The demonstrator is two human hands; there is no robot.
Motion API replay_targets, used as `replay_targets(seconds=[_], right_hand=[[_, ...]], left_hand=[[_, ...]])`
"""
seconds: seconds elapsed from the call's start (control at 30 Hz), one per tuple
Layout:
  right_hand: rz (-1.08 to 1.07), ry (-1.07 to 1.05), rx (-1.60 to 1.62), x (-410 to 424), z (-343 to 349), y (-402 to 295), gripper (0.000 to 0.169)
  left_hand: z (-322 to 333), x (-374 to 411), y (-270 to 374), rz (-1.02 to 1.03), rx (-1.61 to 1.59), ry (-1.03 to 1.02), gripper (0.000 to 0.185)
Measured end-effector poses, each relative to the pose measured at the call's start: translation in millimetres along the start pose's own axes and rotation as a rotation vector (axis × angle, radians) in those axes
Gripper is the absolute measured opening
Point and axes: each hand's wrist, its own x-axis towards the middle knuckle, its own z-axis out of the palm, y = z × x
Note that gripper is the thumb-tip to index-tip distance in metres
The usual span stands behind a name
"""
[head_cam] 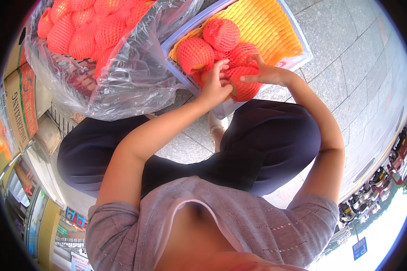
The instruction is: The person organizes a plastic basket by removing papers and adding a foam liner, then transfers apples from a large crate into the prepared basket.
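Observation:
A pale blue plastic crate (179,32) stands before my knees, with a yellow-orange foam net sheet (261,27) lining it. Several round fruits in red foam net sleeves sit inside, among them one at the left (195,54) and one at the back (221,35). My left hand (218,84) is over the crate's near part, fingers curled and apart beside the nearest sleeved fruit (247,88). From the right, my right hand (268,73) spreads its thumb and fingers over that same fruit. Whether either hand presses on it, I cannot tell.
Left of the crate, a clear plastic bag (135,81) stands open around many red-sleeved fruits (84,30). Printed cardboard boxes (20,105) line the left side. Grey paving (349,64) stretches to the right, with parked scooters (369,189) far off.

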Motion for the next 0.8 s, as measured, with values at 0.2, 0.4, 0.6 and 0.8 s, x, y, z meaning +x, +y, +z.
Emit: replay_targets(seconds=[0.2, 0.4, 0.6, 0.8], right_hand=[[-0.140, 0.008, 0.302, 12, 25, 8, 0.080], [-0.458, -0.044, 0.174, 40, 30, 42, 0.044], [0.015, 0.135, -0.025, 33, -55, -9, 0.038], [-0.305, 0.336, -0.352, 85, -45, -47, 0.090]], left_hand=[[-11, -3, 20, -0.049, -0.121, -0.104, 0.053], [4, -5, 6, 0.564, 0.479, -0.093, 0.028], [37, 23, 10, 0.426, 0.878, -0.003, 0.013], [50, 50, 15, 0.278, 0.857, -0.094, 0.019]])
